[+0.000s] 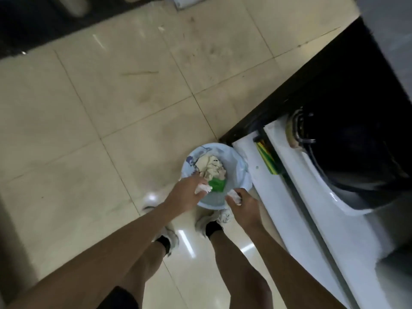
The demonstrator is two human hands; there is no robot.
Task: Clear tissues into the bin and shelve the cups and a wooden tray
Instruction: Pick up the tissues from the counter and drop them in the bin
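The round, pale blue plastic bin (239, 172) stands on the beige tiled floor (89, 112), just beside the corner of the white table (287, 197) with a dark top. Both hands are positioned above the bin's near rim. The left hand (187, 195) has its grip clenched on a crumpled white tissue (204, 188). The right hand (244, 205) has its grip clenched on a second crumpled white tissue (235, 195). The bin already contains crumpled cream paper (210, 167) and a green scrap (217, 184). The person's white shoes (211, 220) are visible under the hands, near the bin.
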